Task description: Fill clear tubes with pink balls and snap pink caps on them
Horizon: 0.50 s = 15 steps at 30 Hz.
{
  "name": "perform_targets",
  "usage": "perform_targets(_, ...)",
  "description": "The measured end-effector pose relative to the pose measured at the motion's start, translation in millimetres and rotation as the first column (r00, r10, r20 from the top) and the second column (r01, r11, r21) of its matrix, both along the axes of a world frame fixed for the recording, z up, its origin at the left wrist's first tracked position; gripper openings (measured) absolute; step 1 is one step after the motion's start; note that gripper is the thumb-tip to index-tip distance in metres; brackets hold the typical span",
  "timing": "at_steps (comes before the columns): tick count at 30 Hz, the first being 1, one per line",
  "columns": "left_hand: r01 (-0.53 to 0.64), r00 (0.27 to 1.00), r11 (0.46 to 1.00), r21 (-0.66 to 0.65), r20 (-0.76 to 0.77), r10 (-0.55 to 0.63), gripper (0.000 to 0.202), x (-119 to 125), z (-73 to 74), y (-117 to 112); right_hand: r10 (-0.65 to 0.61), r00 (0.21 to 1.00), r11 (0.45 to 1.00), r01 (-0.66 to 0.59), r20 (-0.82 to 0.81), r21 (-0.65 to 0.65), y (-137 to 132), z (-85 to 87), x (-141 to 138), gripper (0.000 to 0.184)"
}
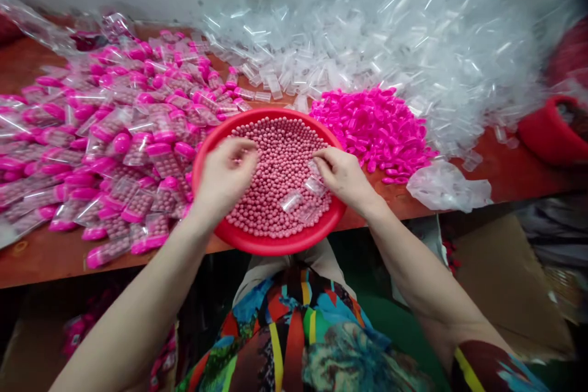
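Evidently the handling of small pink beads and clear containers is the work at the red bowl, which holds both of them. The right hand, over the bowl's right side, seems to pinch a clear container between thumb and fingers, only a little of it showing. The left hand, over the bowl's left side, is curled, thumb towards the fingers, but blurred: I cannot tell whether it grasps beads or nothing

To handle these well, I would pinch the thin clear wall lightly, keep its mouth unblocked by the fingers, and stay low inside the bowl's rim so that any stray beads drop back in; round beads would probably roll far on a flat surface

As for containers, the bowl is well covered with beads, and a few loose clear containers lie on them towards its near right. Left of the bowl spreads a heap of bead-filled containers with pink caps on. Just beyond the bowl's right rim sits a pile of loose pink caps, and behind that a large heap of clear containers. Farther right of the bowl is a red tub, its contents too dark to name
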State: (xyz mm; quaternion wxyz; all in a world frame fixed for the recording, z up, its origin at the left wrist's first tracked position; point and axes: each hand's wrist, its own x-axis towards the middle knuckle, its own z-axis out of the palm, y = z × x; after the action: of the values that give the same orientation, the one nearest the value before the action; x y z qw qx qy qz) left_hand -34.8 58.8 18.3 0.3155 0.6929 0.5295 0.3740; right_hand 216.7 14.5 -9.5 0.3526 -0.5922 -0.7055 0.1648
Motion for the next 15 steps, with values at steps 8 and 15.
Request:
perform_targets(8, 0.345, 0.688, 0.892, -0.294, -0.567, -0.453, 0.019, 45, -27.8, -42, 0.537, 0.814, 0.836, -0.477, 0.222, -0.272, -21, -8.6, -19, 0.029)
perform_targets(15, 0.316, 0.921, 0.775, -0.548, 0.373, -0.111, 0.020, 30, -31.0, -31, 0.358, 0.909, 0.934, -0.349, 0.215, -0.079, -23, -11.7, -28, 0.032)
